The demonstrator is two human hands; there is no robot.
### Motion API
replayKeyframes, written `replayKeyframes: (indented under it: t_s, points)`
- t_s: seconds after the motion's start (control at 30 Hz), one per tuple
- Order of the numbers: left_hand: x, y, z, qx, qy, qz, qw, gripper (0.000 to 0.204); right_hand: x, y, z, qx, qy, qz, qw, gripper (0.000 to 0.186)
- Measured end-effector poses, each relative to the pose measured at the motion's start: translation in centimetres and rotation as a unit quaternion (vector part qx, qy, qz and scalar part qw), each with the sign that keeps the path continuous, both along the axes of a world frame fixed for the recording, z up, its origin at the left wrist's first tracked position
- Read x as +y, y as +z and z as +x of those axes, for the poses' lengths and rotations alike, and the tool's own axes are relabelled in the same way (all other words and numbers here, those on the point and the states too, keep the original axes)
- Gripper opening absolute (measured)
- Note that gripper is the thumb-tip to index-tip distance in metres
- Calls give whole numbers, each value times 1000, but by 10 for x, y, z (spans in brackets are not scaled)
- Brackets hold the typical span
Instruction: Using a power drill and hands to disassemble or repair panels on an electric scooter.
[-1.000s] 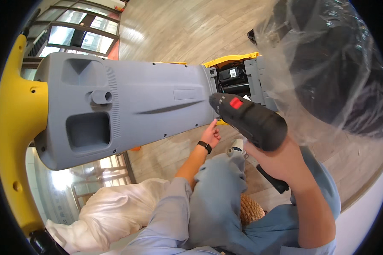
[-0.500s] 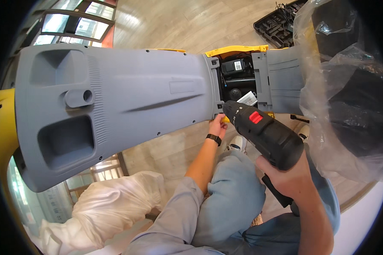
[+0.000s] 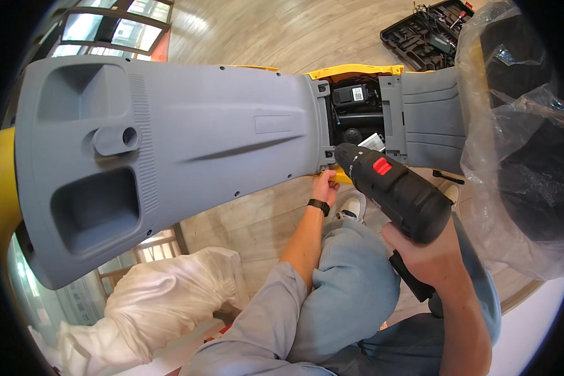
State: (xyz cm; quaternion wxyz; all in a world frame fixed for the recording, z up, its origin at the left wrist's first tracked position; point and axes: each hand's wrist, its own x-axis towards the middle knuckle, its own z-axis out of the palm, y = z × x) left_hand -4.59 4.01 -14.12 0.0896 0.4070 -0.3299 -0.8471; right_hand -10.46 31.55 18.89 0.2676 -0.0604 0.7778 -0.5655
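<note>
My right hand [image 3: 429, 250] is wrapped round the handle of a black cordless drill [image 3: 407, 194] with a red switch on top. The drill's nose points at the near corner of the grey panel [image 3: 232, 106], beside an open compartment [image 3: 355, 113] holding black parts, cables and a silver piece [image 3: 373, 142]. My left hand [image 3: 326, 185], closed, is at that same corner under the drill's nose, against the yellow trim [image 3: 342, 174]; whatever its fingertips hold is hidden. Whether the drill's tip touches anything I cannot tell.
Clear plastic sheeting [image 3: 495, 138] over dark material fills the right. An open black tool case [image 3: 413, 41] lies on the wooden floor [image 3: 263, 31] at top right. A white cloth bundle [image 3: 156, 294] is at lower left, and a yellow handle part [image 3: 5, 175] at far left.
My left hand has moved right to the panel's corner and its pointing finger is now curled. The drill has moved right and slightly down. The view has shifted, bringing the tool case in.
</note>
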Motion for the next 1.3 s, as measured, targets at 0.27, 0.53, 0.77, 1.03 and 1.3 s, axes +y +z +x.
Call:
replayKeyframes:
  t_s: [0.27, 0.53, 0.77, 1.03, 1.3]
  points:
    - [-47, 42, 43, -85, -23, -70, 994, 42, -5, 2, 0, -8, 4, 1, 1000, 52]
    - [-83, 57, 33, -136, -172, -245, 944, 24, -11, 6, -1, 14, 4, -29, 999, 40]
    - [-78, 46, 33, -117, -116, -203, 965, 24, -15, 0, -3, -25, 9, -75, 997, 32]
    - [-93, 42, 41, -176, -181, -237, 938, 23, -23, -12, 4, 17, -1, -29, 999, 35]
    - [-83, 23, 28, -63, -162, -86, 981, 23, -29, -10, 2, -5, 33, -40, 999, 36]
